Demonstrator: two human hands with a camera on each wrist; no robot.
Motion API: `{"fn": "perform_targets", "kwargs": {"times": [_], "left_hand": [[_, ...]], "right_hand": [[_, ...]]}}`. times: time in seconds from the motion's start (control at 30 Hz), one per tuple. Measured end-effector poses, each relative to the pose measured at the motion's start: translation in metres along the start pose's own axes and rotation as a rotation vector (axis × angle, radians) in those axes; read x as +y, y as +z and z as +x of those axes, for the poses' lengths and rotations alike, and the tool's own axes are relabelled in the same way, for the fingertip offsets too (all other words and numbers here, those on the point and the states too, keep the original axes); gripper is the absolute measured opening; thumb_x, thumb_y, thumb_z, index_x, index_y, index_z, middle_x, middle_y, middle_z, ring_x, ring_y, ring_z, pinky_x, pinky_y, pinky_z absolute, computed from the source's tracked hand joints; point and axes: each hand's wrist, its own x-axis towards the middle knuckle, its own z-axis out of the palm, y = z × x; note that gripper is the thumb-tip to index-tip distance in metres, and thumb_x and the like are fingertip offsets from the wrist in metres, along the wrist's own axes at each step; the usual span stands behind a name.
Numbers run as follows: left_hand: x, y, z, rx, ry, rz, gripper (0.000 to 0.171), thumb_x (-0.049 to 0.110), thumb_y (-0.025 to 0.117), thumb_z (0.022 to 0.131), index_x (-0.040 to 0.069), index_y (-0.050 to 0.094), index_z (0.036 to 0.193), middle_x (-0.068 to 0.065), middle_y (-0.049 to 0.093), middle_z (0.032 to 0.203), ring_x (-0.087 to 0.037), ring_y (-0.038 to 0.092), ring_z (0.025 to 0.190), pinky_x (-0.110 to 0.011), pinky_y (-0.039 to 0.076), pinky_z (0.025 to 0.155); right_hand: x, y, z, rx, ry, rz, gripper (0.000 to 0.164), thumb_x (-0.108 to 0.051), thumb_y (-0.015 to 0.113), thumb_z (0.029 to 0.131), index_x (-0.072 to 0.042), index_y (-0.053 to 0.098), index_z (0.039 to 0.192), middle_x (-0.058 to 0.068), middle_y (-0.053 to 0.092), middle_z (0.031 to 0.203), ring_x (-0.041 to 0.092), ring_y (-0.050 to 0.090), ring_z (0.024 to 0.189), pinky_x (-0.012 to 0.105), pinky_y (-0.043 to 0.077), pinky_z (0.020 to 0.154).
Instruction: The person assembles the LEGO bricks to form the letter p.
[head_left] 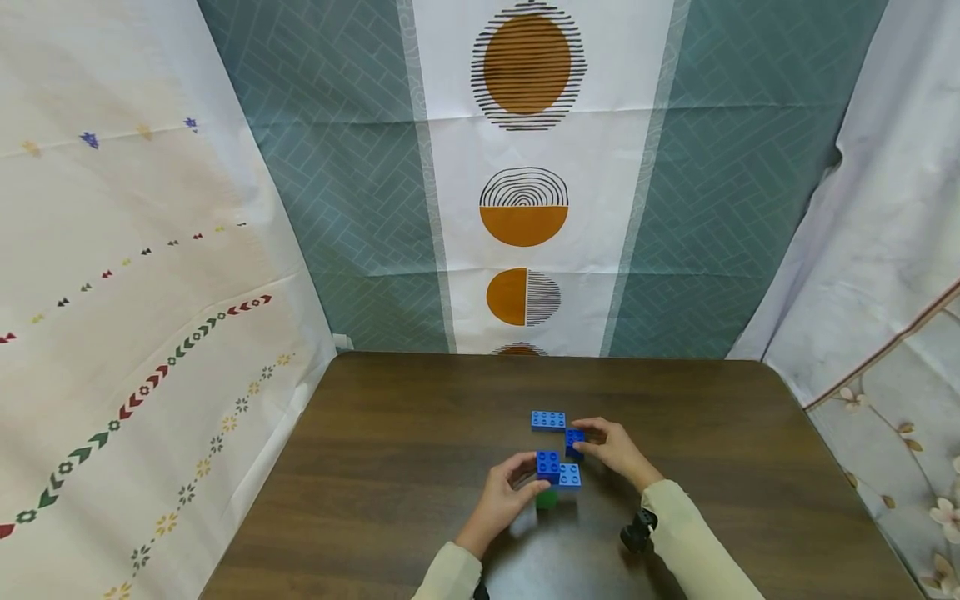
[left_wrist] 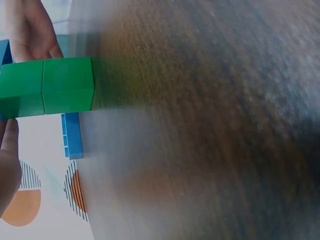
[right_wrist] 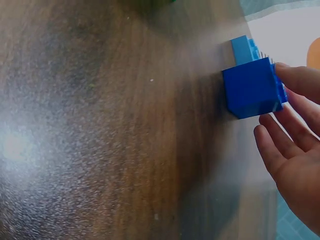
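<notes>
The brick stack point(head_left: 549, 470) is gripped by the left hand point(head_left: 504, 498); to its far right, a dark blue brick point(head_left: 574, 442) is pinched by the right hand point(head_left: 617, 450), near a light blue brick point(head_left: 548, 420). Each is best held level, by its sides, without hard squeezing.

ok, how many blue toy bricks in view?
4: far light-blue brick on the table; dark-blue brick in the right hand; dark-blue top brick and lower light-blue brick in the left hand. More may be hidden.
</notes>
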Motion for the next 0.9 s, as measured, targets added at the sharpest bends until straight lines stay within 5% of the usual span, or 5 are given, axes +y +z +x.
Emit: {"fn": "perform_targets", "kwargs": {"times": [0.47, 0.9], "left_hand": [[-0.0022, 0.0006, 0.0001, -0.002, -0.028, -0.011, 0.032, 0.005, 0.068, 0.088, -0.006, 0.06, 0.118, -0.022, 0.065, 0.114, -0.033, 0.061, 0.109, -0.045, 0.047, 0.097], [-0.0039, 0.0002, 0.0006, -0.013, -0.029, -0.028, 0.032, 0.005, 0.067, 0.089, -0.005, 0.06, 0.118, -0.022, 0.064, 0.115, -0.038, 0.059, 0.112, -0.045, 0.046, 0.098]], "right_hand": [[0.0025, 0.0021, -0.002, 0.008, 0.092, 0.019, 0.032, -0.007, 0.072, 0.086, -0.002, 0.066, 0.117, 0.019, 0.062, 0.118, 0.036, 0.06, 0.108, 0.048, 0.051, 0.092], [0.001, -0.0068, -0.0037, -0.005, 0.021, 0.017, 0.03, -0.011, 0.073, 0.086, -0.003, 0.066, 0.114, 0.016, 0.065, 0.113, 0.033, 0.063, 0.104, 0.047, 0.052, 0.091]]}}
